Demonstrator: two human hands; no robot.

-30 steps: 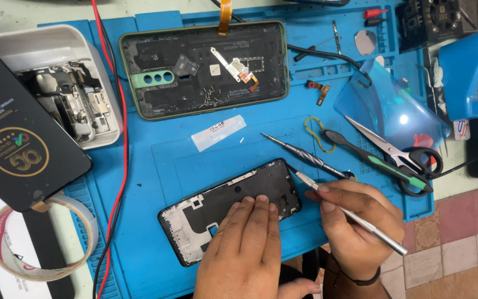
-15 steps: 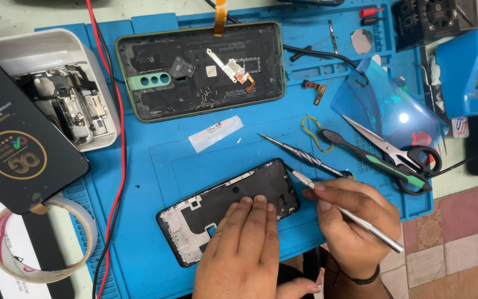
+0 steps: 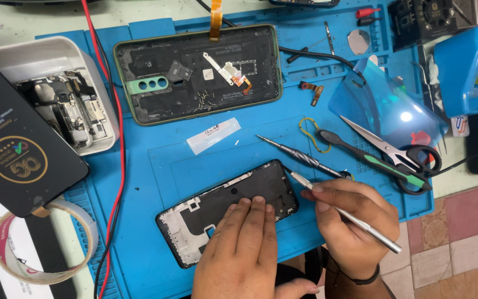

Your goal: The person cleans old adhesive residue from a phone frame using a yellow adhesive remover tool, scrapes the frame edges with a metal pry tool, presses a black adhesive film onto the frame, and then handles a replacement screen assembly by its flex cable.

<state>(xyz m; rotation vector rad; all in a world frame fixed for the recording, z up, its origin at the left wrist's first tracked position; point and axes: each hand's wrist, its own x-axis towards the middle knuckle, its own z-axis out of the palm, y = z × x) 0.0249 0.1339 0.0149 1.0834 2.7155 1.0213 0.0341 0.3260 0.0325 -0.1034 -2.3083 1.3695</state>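
A black phone frame (image 3: 233,199) lies tilted on the blue work mat (image 3: 161,166). My left hand (image 3: 244,249) presses flat on its lower half, fingers together. My right hand (image 3: 349,227) grips a thin silver metal tool (image 3: 344,213) like a pen, its tip touching the frame's upper right corner. Farther back on the mat lies an opened phone back cover (image 3: 200,72) with a green camera surround, small screws and a flex cable inside.
A screwdriver (image 3: 300,158), black-handled scissors (image 3: 394,152) and a blue film sheet (image 3: 383,105) lie right of the frame. A white tray of parts (image 3: 56,99), a dark box (image 3: 17,149) and a tape roll (image 3: 40,249) sit left. Red and black wires (image 3: 112,166) cross the mat.
The view has shifted slightly. My hands hold nearly the same places on the frame, with the tool tip still at its corner.
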